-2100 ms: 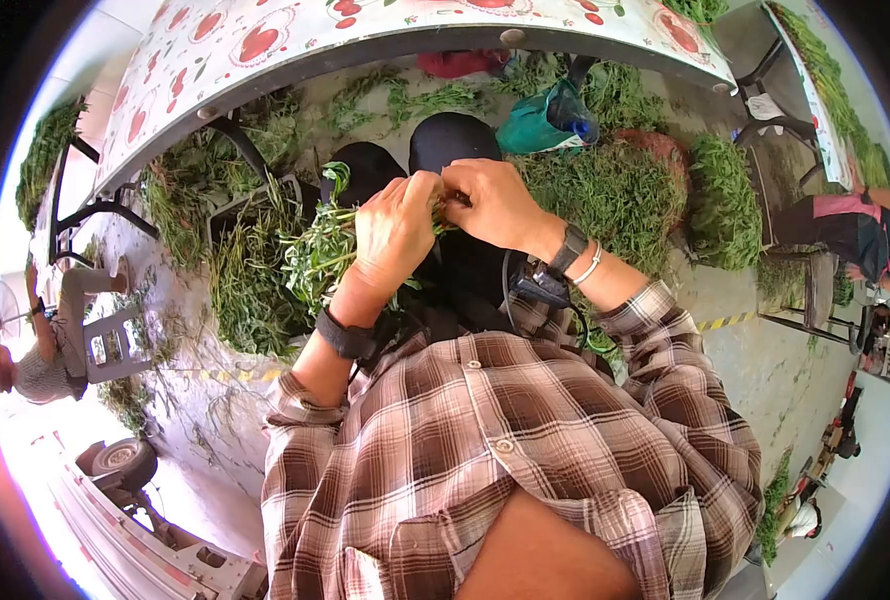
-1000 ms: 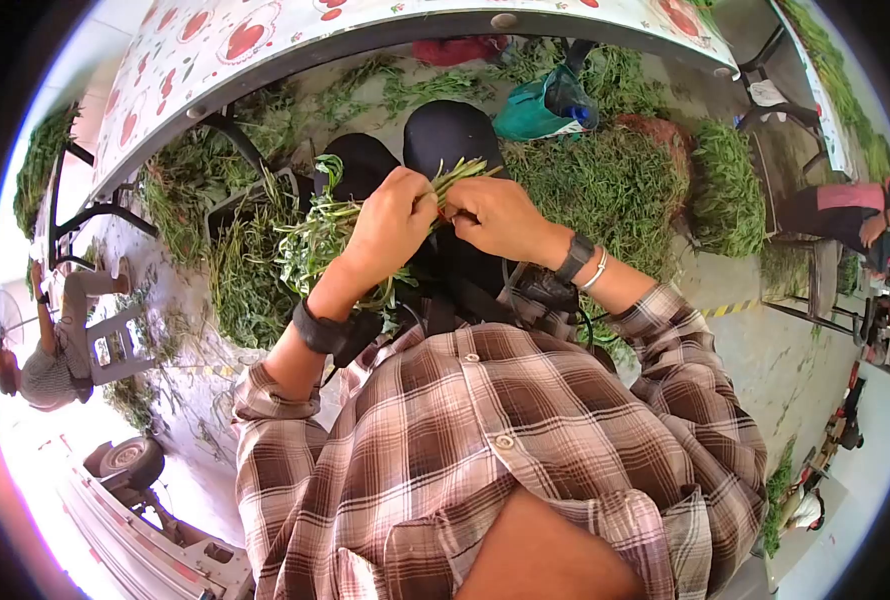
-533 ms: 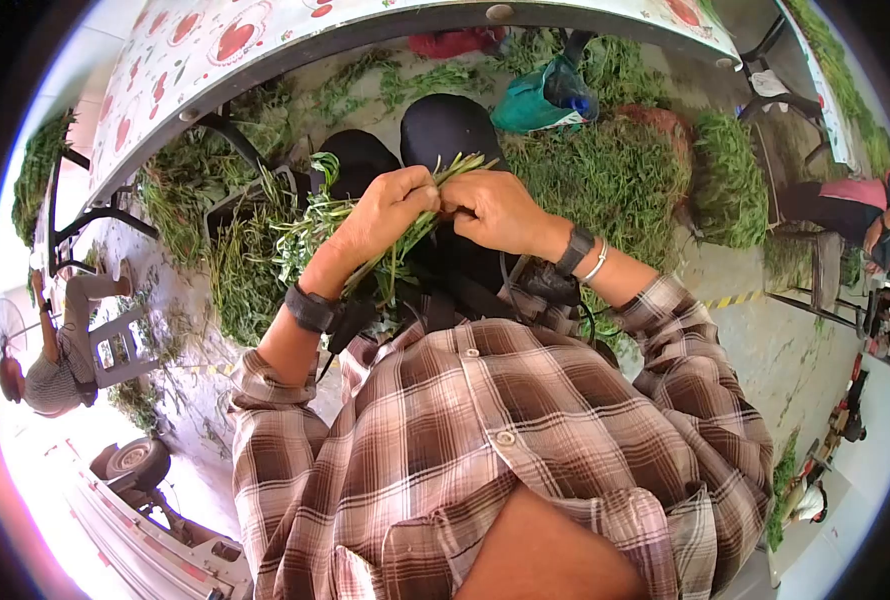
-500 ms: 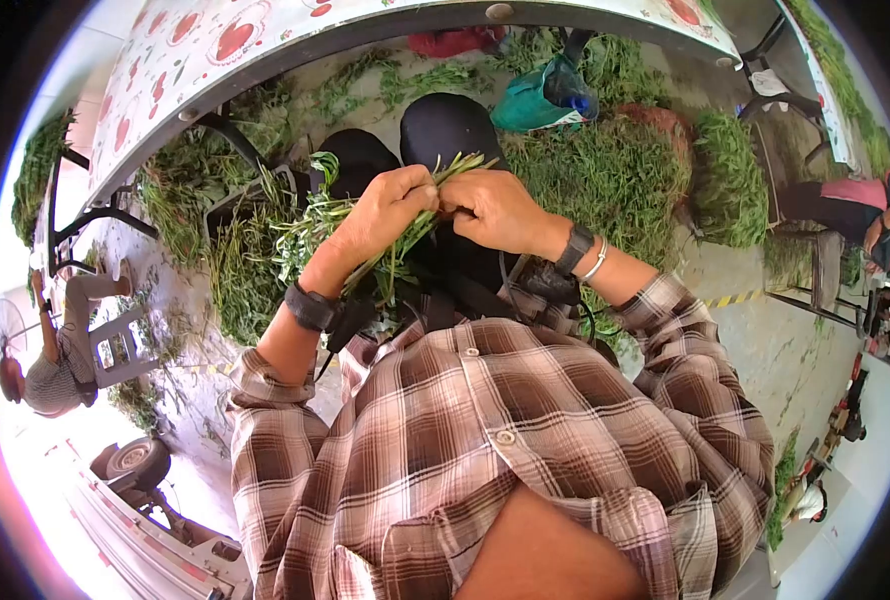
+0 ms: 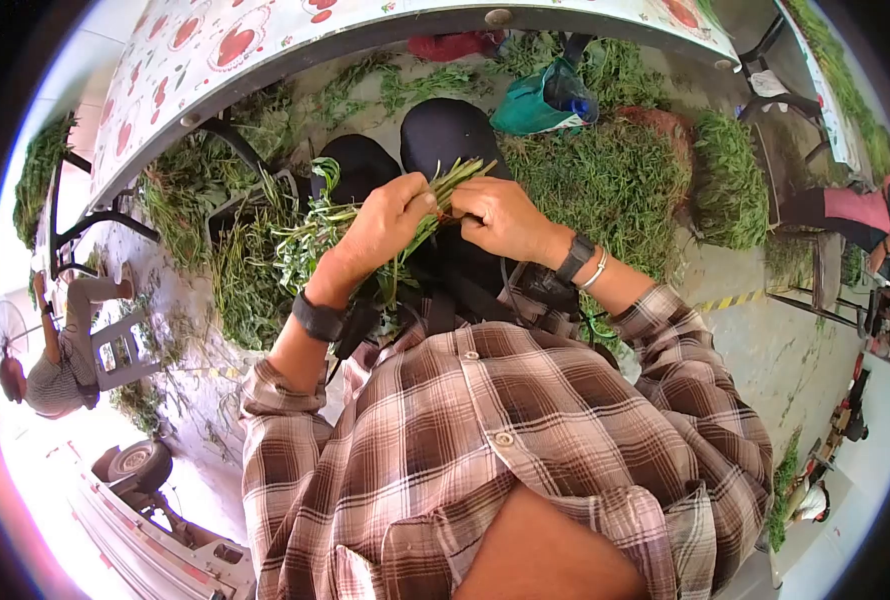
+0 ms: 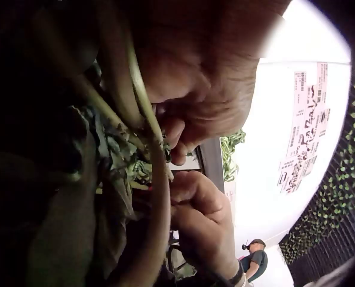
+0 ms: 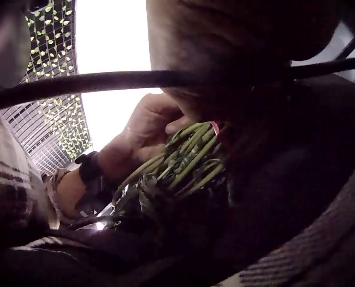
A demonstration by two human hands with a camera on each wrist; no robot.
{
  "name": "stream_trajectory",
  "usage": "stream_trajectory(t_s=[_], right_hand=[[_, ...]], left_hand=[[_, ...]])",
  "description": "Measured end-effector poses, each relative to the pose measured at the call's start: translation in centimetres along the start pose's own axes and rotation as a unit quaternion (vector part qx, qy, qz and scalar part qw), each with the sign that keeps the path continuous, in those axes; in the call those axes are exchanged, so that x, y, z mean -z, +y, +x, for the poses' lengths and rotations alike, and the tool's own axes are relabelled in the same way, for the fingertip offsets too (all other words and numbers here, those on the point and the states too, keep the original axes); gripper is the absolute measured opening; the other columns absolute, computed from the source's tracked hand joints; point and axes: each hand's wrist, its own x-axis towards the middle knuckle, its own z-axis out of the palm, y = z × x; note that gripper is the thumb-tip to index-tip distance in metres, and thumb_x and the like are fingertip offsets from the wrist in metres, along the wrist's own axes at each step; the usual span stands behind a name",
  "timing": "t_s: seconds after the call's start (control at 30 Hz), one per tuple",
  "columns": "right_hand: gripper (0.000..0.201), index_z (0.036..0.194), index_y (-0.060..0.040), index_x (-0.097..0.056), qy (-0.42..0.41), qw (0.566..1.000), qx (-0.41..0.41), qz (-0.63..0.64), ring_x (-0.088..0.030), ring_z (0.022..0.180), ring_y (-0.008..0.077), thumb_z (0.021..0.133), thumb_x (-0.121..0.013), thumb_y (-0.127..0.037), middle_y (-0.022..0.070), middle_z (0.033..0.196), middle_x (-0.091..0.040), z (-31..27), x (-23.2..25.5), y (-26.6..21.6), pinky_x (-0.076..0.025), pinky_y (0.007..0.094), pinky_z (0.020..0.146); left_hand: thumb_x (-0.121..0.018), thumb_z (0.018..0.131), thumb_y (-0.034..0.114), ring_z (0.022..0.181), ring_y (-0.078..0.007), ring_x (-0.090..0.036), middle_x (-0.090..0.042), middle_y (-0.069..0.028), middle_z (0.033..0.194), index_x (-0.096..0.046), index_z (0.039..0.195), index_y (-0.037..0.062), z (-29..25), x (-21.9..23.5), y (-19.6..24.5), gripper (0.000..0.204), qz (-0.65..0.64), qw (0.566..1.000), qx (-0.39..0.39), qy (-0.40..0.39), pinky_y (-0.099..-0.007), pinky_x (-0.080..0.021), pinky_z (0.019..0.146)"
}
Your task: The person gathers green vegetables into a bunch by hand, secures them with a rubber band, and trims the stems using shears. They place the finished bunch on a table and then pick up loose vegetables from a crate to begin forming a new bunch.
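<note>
A bunch of leafy green stems lies across the lap, leaves to the left and stem ends pointing up between the hands. My left hand grips the bunch around its stems. My right hand is close beside it, its curled fingers pinching a thin red tie at the stems. In the right wrist view, that tie crosses the stems where they pass under the right hand. The left wrist view has several thick stems in front of both hands, and the fingertips are nearly together.
Heaps of cut greens cover the floor at right, more at left. A green bag stands beyond the knees. A patterned table overhangs the far side. Other people are at the left and right.
Since the first frame, the stem ends have come into view beyond the hands, pointing up and right. Over the last half second, the right fingers have shifted slightly and the hands stand a little further apart.
</note>
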Motion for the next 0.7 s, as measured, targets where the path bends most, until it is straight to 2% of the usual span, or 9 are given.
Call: stream_trajectory(t_s=[0.03, 0.07, 0.17, 0.27, 0.37, 0.6, 0.7], right_hand=[[0.007, 0.073, -0.0021, -0.053, 0.017, 1.000, -0.009, 0.014, -0.055, 0.073, 0.0341, 0.067, -0.055, -0.004, 0.0130, 0.072, -0.055, 0.1, 0.1, -0.2, -0.046, 0.0421, 0.065], [0.007, 0.073, -0.0022, -0.053, 0.033, 0.999, -0.019, 0.029, -0.055, 0.072, 0.0342, 0.067, -0.055, -0.004, 0.0132, 0.072, -0.055, 0.0, 0.2, -0.6, -0.046, 0.0419, 0.064], [0.006, 0.073, -0.0026, -0.053, 0.055, 0.996, -0.058, 0.039, -0.056, 0.070, 0.0349, 0.068, -0.056, -0.004, 0.0137, 0.071, -0.056, 0.0, 0.2, -1.3, -0.046, 0.0424, 0.062], [0.009, 0.076, -0.0014, -0.054, 0.051, 0.995, -0.073, 0.044, -0.055, 0.066, 0.0324, 0.068, -0.058, -0.002, 0.0129, 0.071, -0.054, 0.1, 0.3, -1.6, -0.045, 0.0389, 0.060], [0.009, 0.076, -0.0017, -0.054, 0.074, 0.994, -0.054, 0.056, -0.056, 0.067, 0.0316, 0.068, -0.058, -0.002, 0.0125, 0.072, -0.055, 0.4, -0.1, -1.5, -0.046, 0.0383, 0.060], [0.009, 0.075, -0.0015, -0.054, 0.079, 0.996, -0.031, 0.028, -0.056, 0.067, 0.0314, 0.070, -0.061, -0.002, 0.0123, 0.072, -0.056, 0.7, -0.1, -2.0, -0.046, 0.0377, 0.059], [0.008, 0.076, -0.0019, -0.055, 0.063, 0.995, -0.031, 0.069, -0.056, 0.065, 0.0265, 0.074, -0.063, -0.003, 0.0097, 0.070, -0.055, 0.9, 0.4, -2.3, -0.044, 0.0348, 0.058]], left_hand=[[-0.054, 0.086, 0.009, 0.063, -0.0281, -0.048, -0.048, -0.0135, 0.070, -0.048, 0.079, -0.0018, -0.2, -0.2, 0.1, 0.014, 0.049, 0.998, -0.041, 0.015, -0.0361, -0.041, 0.061], [-0.056, 0.084, 0.008, 0.068, -0.0365, -0.049, -0.049, -0.0175, 0.075, -0.048, 0.080, -0.0013, -0.3, -0.2, 0.3, 0.013, 0.056, 0.998, -0.030, 0.005, -0.0393, -0.042, 0.062], [-0.058, 0.082, 0.008, 0.071, -0.0363, -0.052, -0.051, -0.0165, 0.077, -0.049, 0.082, -0.0001, -0.6, -0.2, 0.9, 0.012, 0.099, 0.992, -0.073, -0.003, -0.0414, -0.043, 0.063], [-0.058, 0.079, 0.007, 0.075, -0.0372, -0.054, -0.052, -0.0157, 0.080, -0.049, 0.085, 0.0014, -1.0, -0.2, 2.1, 0.013, 0.152, 0.986, -0.063, -0.016, -0.0438, -0.045, 0.064], [-0.057, 0.077, 0.005, 0.077, -0.0371, -0.055, -0.051, -0.0150, 0.082, -0.048, 0.088, 0.0023, -1.0, -0.8, 1.3, 0.014, 0.220, 0.969, -0.110, 0.007, -0.0452, -0.047, 0.065], [-0.057, 0.077, 0.002, 0.075, -0.0390, -0.054, -0.051, -0.0171, 0.082, -0.049, 0.088, 0.0003, -1.3, -1.0, 0.2, 0.014, 0.209, 0.970, -0.119, 0.025, -0.0434, -0.045, 0.065], [-0.056, 0.077, 0.001, 0.075, -0.0393, -0.053, -0.052, -0.0171, 0.081, -0.050, 0.088, -0.0002, -1.4, -1.1, -0.1, 0.013, 0.198, 0.973, -0.116, 0.035, -0.0429, -0.045, 0.064]])
